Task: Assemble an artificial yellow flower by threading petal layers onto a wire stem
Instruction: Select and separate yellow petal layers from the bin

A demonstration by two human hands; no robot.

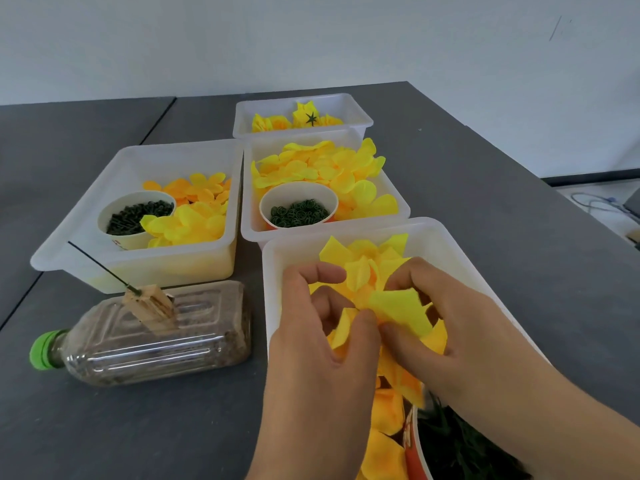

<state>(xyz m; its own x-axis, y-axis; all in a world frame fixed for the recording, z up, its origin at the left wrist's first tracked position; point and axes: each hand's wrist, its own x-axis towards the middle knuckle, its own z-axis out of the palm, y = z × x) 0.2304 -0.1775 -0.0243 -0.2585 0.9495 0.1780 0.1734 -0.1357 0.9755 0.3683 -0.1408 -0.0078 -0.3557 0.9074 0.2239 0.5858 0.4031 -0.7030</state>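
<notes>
Both hands work over the nearest white tray [446, 244], which holds yellow petal layers. My left hand [318, 344] and my right hand [446, 327] pinch the same yellow petal layer [398, 306] between thumbs and fingers, just above the pile. A thin dark wire stem [100, 266] stands slanted at the left, held in a wooden clip [152, 306] on top of a lying plastic bottle [156, 337]. Nothing is threaded on the wire.
A white tray [69, 251] at left holds orange and yellow petals and a cup of dark green parts [135, 216]. The middle tray [247, 188] has yellow petals and a cup of green rings [298, 211]. The far tray [360, 112] holds finished flowers. An orange cup [415, 441] of green pieces sits near my right wrist.
</notes>
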